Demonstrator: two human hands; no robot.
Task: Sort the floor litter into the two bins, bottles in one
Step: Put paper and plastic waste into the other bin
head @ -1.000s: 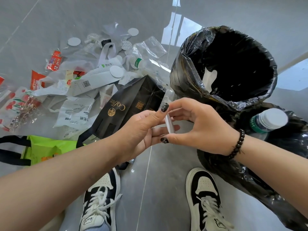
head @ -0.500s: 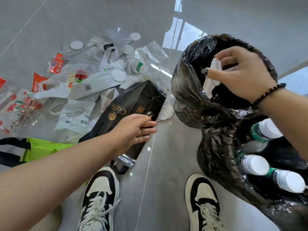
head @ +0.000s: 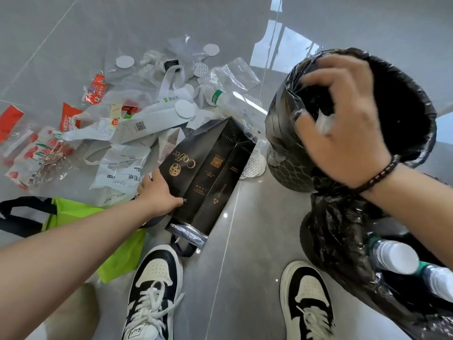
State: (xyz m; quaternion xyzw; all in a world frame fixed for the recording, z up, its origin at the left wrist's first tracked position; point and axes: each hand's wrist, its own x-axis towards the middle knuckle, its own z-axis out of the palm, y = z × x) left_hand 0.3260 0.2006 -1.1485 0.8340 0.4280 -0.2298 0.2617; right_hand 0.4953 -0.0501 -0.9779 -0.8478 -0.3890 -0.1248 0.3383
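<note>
Litter pile lies on the floor. Left hand grips the black coffee bag beside it. Right hand, fingers spread and empty, hovers over the far bin. Near bin holds bottles.

A: What colour is the coffee bag?
B: Black, with gold lettering, a gold round emblem and a gold code square. Its bottom edge is silver foil.
A: And left of the coffee bag?
B: A lime-green bag with black straps, white printed bags, and red wrappers farther left.
A: Right of it?
B: A bin lined in glossy black plastic, its side showing a white net pattern. Nearer, a second black liner holds clear bottles with green labels and white caps.
A: Below the coffee bag?
B: Black-and-cream sneakers with white laces, on grey floor tiles.
</note>
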